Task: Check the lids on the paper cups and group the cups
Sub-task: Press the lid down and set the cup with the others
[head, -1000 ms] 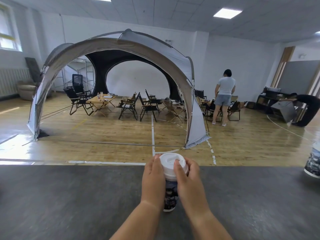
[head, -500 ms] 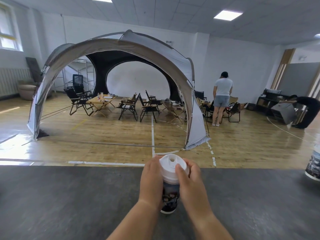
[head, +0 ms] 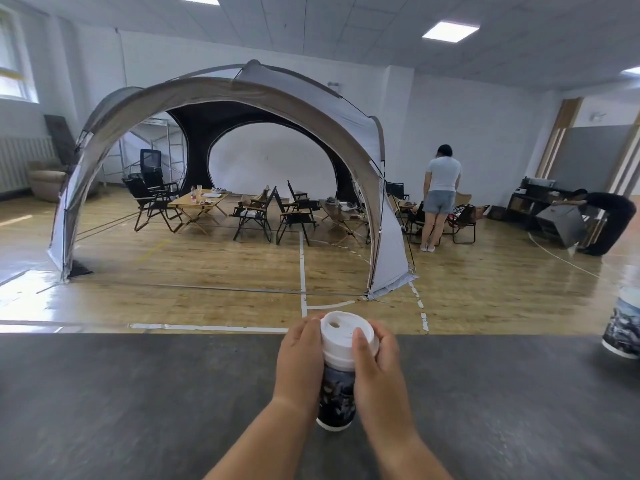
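A paper cup (head: 336,398) with a dark printed pattern stands on the dark grey table (head: 138,403) straight ahead of me. A white lid (head: 341,336) with a sip hole sits on top of it. My left hand (head: 299,362) grips the cup's left side just below the lid. My right hand (head: 375,367) wraps the right side, with its thumb lying over the lid's rim. A second patterned cup (head: 623,327) stands at the table's far right edge, partly cut off by the frame.
The table's far edge runs just behind the cup. Beyond it lies a wooden floor with a large arched tent (head: 221,174), folding chairs and low tables. One person (head: 440,195) stands at the right; another (head: 609,220) bends over a box.
Both hands have kept hold of the cup. The lid has turned or tilted slightly, so its sip hole now shows at the upper left. The person at the back has shifted a little.
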`<state>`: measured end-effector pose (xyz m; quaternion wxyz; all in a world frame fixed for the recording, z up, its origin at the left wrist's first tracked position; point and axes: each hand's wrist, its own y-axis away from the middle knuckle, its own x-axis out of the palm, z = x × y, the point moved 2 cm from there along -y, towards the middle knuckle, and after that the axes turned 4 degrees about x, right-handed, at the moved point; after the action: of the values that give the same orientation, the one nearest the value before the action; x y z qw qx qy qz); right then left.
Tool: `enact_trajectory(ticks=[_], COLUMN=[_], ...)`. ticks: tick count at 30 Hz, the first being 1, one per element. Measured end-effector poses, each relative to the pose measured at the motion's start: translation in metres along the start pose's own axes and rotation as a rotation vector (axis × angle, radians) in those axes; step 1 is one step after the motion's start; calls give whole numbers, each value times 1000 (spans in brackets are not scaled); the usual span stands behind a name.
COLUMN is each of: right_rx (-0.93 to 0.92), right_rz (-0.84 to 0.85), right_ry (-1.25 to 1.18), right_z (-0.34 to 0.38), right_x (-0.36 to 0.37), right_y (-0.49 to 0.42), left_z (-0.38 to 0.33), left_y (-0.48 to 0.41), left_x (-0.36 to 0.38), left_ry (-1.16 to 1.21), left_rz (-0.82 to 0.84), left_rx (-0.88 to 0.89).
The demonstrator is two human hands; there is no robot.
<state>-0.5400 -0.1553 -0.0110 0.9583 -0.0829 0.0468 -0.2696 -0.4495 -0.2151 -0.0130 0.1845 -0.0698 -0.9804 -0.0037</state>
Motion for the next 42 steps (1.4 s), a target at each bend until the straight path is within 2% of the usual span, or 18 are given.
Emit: enact_trajectory(ticks=[9, 14, 18, 20, 24, 26, 29, 33, 35, 38, 40, 42], right_rx=[36, 9, -20, -5, 4, -3, -101, -326, -322, -237, -200, -128], right_rz=[108, 25, -10, -12, 37, 65, 123, 114, 121, 200, 262, 409], right_ry=[1, -55, 20, 28, 24, -2, -52, 199, 117, -162, -300, -444], right_z=[7, 4, -3, -4, -4, -6, -13, -21, -3, 47, 82, 108], right_x=[-9, -7, -3, -6, -9, -10, -9, -6, -13, -37, -54, -65], right_y=[-23, -5, -6, -11, -19, -18, -4, -1, -14, -43, -68, -89], left_z=[-7, -2, -6, -11, -11, -9, -10, -11, -15, -35, -50, -62], left_y=[-6, -5, -5, -7, -4, -1, -3, -1, -1, -2, 1, 11], left_x=[3, 3, 4, 4, 9, 10, 6, 7, 10, 14, 20, 31], left_ry=[37, -17, 72, 86, 40, 26, -65, -36, 58, 56, 24, 17], left_rz=[169, 40, -8, -5, 123, 121, 83, 61, 100, 221, 376, 516], left_rx=[-150, -32, -32, -57, -103, -96, -37, -65, -106, -42, -21, -51])
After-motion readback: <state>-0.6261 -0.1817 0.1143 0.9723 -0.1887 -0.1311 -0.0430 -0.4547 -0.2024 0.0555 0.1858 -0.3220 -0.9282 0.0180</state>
